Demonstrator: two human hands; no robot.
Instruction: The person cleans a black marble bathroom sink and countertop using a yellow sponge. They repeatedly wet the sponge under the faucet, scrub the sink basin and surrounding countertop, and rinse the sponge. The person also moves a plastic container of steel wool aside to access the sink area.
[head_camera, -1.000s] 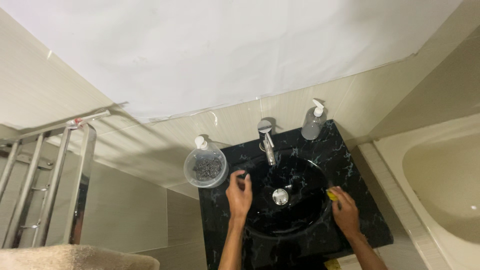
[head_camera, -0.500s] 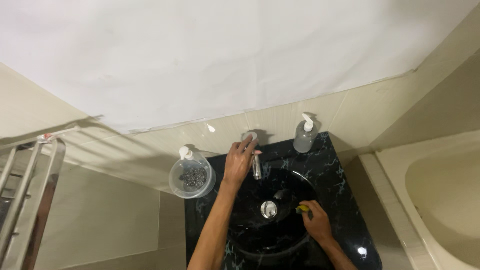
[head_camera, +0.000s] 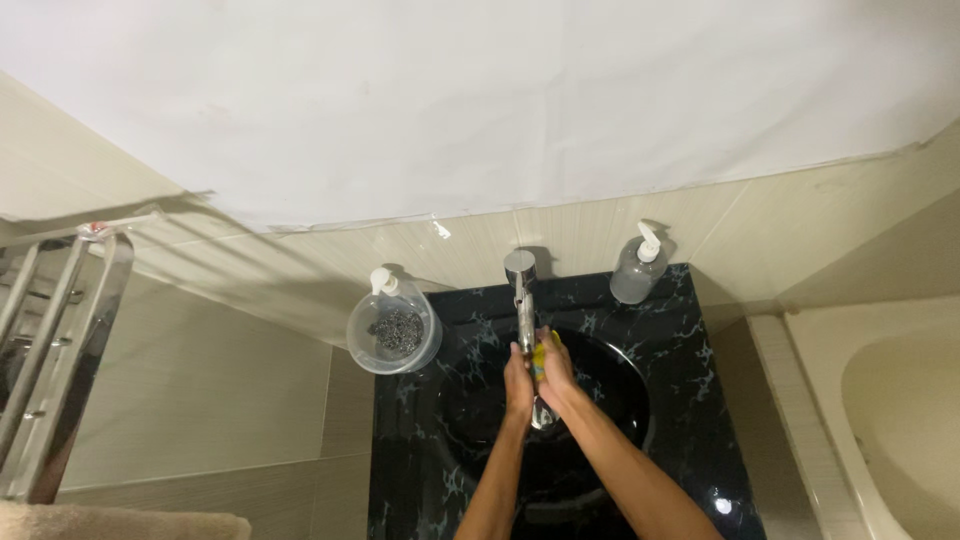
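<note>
We see both hands together under the chrome tap (head_camera: 524, 300), over the black basin (head_camera: 610, 390). Right hand (head_camera: 556, 368) closed around a yellow sponge (head_camera: 539, 355); left hand (head_camera: 518, 380) pressed against it, grip unclear.

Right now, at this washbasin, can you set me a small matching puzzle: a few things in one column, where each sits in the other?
Things:
1. clear tub with steel scourer
2. pump bottle
3. yellow sponge
4. chrome tap

Places:
A. between the two hands, over the black basin
B. back right corner of the counter
C. back middle, spout towards the hands
D. left edge of the counter

Pairs: 1-D, 2-B, 3-A, 4-C
</note>
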